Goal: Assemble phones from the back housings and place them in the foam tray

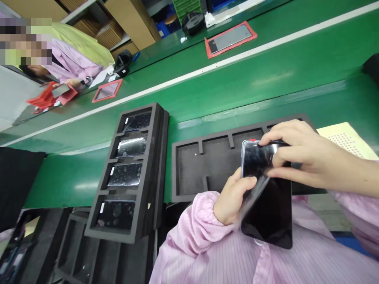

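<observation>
A dark glossy tablet-like device (271, 215) is held tilted in front of my chest, with a red tab at its top edge. My left hand (232, 195) grips its left side, thumb on the front. A clear protective film (256, 191) lies creased across the screen, its lower part lifted. My right hand (299, 156) pinches this film between thumb and fingers over the upper screen. Behind the device lies a black foam tray (189, 173), whose visible left compartments hold no device; its right part is hidden by my hands.
On the left, stacked foam trays (137, 215) hold several film-covered screens (124, 174). More foam trays (108, 260) are below the bench edge. A yellow dotted sheet (349, 140) lies right. Across the green bench (207, 94) are red-framed panels (231, 38) and a co-worker in pink (71, 55).
</observation>
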Available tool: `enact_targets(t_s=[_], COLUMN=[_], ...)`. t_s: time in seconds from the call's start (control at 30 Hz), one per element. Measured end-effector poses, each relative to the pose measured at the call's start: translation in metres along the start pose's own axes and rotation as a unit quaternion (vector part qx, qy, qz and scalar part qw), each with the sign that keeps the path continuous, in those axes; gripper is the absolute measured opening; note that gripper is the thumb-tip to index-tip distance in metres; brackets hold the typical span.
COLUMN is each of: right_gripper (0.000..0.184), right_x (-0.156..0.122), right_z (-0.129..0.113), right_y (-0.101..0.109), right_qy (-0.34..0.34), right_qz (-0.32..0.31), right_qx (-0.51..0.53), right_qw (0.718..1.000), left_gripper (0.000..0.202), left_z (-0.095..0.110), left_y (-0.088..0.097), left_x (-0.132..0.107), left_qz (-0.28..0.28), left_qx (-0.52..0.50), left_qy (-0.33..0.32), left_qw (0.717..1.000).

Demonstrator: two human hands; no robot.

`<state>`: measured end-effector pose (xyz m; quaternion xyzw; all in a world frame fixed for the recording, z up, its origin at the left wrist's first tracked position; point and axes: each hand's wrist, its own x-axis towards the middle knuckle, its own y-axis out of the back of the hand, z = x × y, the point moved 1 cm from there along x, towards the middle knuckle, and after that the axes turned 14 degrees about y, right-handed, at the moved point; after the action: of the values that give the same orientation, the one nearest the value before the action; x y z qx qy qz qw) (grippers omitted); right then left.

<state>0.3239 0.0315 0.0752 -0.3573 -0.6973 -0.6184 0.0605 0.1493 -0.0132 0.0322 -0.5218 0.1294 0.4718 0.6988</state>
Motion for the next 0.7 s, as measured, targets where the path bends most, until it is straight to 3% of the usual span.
enact_targets(t_s=[0.13, 0.23, 0.3, 0.37, 0.4, 0.47, 0.53, 0.6, 0.7], right_gripper=[0.034, 0.035, 0.04, 0.039, 0.037, 0.037, 0.037, 0.037, 0.035], right_x=[-0.004, -0.009, -0.01, -0.01, -0.009, -0.011, -0.02, -0.033, -0.05], right_z=[-0.001, -0.01, -0.018, -0.024, -0.026, -0.023, -0.014, -0.002, 0.01], right_y=[-0.012, -0.022, -0.03, -0.035, -0.035, -0.033, -0.029, -0.029, -0.044], right_qy=[-0.166, -0.305, -0.381, -0.421, -0.435, -0.465, -0.5, -0.524, -0.514], right_qz=[0.093, 0.159, 0.101, 0.023, 0.016, 0.075, 0.168, 0.225, 0.171], right_qx=[0.073, 0.115, 0.18, 0.263, 0.302, 0.357, 0.345, 0.265, 0.155], right_qw=[0.979, 0.932, 0.901, 0.868, 0.848, 0.807, 0.776, 0.777, 0.826], left_gripper=[0.038, 0.034, 0.041, 0.052, 0.054, 0.053, 0.05, 0.045, 0.037], left_z=[-0.001, -0.002, -0.003, -0.003, -0.003, -0.002, 0.0, 0.002, 0.005], left_y=[-0.001, 0.002, 0.004, 0.007, 0.009, 0.015, 0.024, 0.033, 0.042], left_x=[-0.001, 0.001, 0.002, 0.003, 0.003, 0.002, -0.002, -0.006, -0.014], left_qz=[0.009, 0.05, 0.058, 0.04, 0.033, 0.044, 0.078, 0.104, 0.109], left_qx=[-0.023, -0.069, -0.096, -0.11, -0.112, -0.113, -0.114, -0.113, -0.098], left_qy=[-0.036, -0.066, -0.089, -0.107, -0.107, -0.098, -0.093, -0.092, -0.1], left_qw=[0.999, 0.994, 0.99, 0.987, 0.987, 0.988, 0.986, 0.984, 0.984])
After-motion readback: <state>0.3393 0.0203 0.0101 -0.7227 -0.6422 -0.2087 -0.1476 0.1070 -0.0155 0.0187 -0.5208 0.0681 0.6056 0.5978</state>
